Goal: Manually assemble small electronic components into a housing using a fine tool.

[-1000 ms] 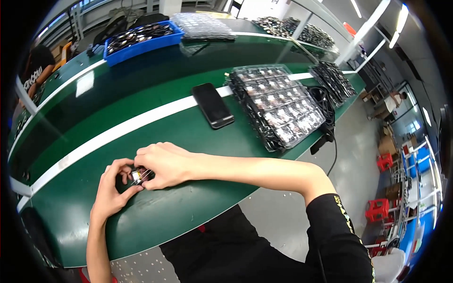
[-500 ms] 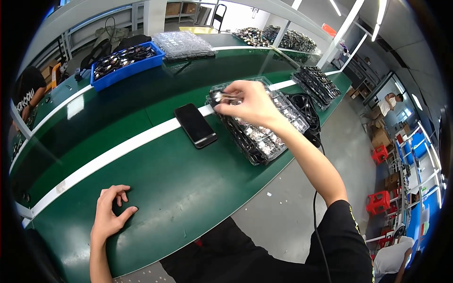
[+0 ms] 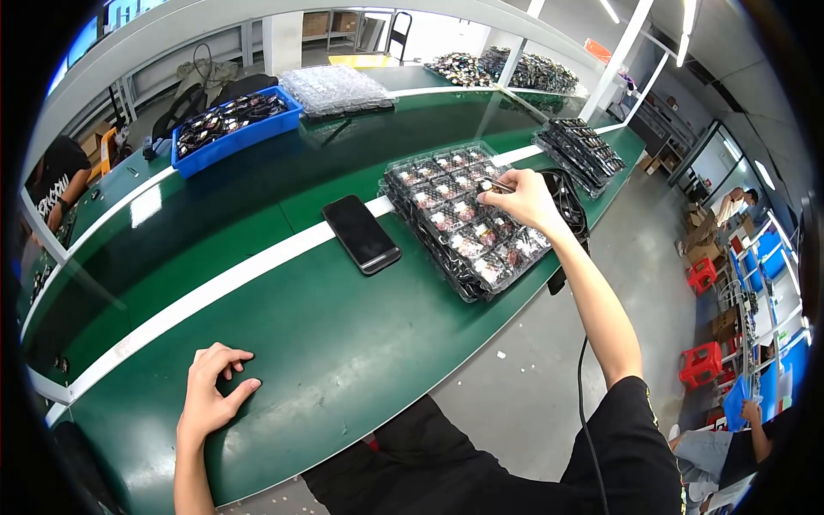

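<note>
My right hand (image 3: 525,199) pinches a small dark and metallic piece (image 3: 495,184); its exact kind is too small to make out. The hand is over the right part of a clear plastic tray (image 3: 446,206) with many compartments, most of them showing small white and reddish parts. This tray tops a stack of similar trays. Fingers loosely curled and thumb apart, my left hand (image 3: 213,390) rests on the green tabletop (image 3: 300,369) with nothing in it. A black phone (image 3: 362,234) lies between my hands, just left of the stack.
Black cables (image 3: 566,202) lie behind the stack, near another tray stack (image 3: 579,154). At the far left stands a blue bin (image 3: 236,146) of dark parts, beside clear empty trays (image 3: 335,90). A white strip (image 3: 215,279) crosses the table. Red stools (image 3: 701,364) stand at right.
My right hand has moved right and slightly down, from the tray's left corner to its right part, still pinching the small piece. My left hand stays on the table; the view has shifted slightly.
</note>
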